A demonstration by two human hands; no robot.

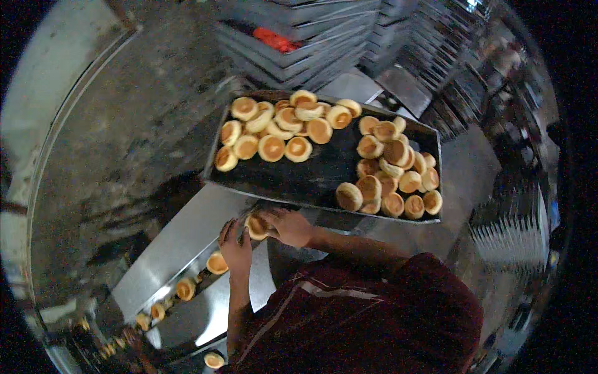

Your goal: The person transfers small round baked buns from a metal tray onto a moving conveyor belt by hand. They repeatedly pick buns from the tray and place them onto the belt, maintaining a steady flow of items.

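Note:
A round bun [256,227], browned on its flat face and pale at the side, is between my two hands at the upper end of a narrow metal conveyor channel. On its left edge rest the fingers of my left hand [235,248]. My right hand [290,227] grips it from the other side, its fingertips partly hidden by blur. Just beyond my hands is a large dark tray [327,175]. One heap of buns [271,148] fills its upper left part, and another heap of buns [396,152] lies along its right side.
Separate buns lie down the channel, among them one bun [217,262] near my left wrist and another bun [186,289] lower down. Stacked dark trays [299,61] stand behind, with a red item [275,39] on them. More stacked trays [509,229] are at the right.

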